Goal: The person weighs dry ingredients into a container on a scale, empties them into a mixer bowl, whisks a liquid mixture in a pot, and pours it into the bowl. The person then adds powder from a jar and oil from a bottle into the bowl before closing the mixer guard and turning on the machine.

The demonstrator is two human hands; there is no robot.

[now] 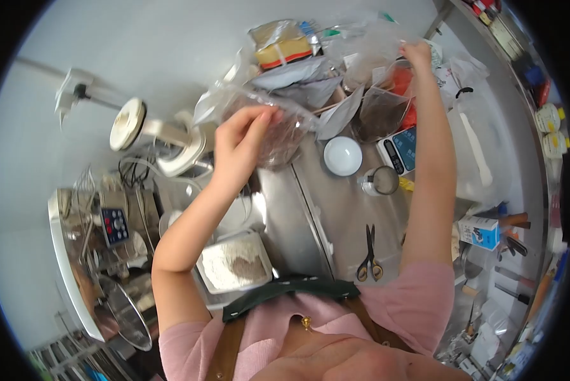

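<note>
Apart, hands [239, 143] pinching clear plastic [288, 136], scissors [370, 252]

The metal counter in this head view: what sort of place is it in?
Most likely a kitchen, perhaps one for baking. On or around the metal counter are a digital scale, a white bowl and a tub of white, flour-like powder.
</note>
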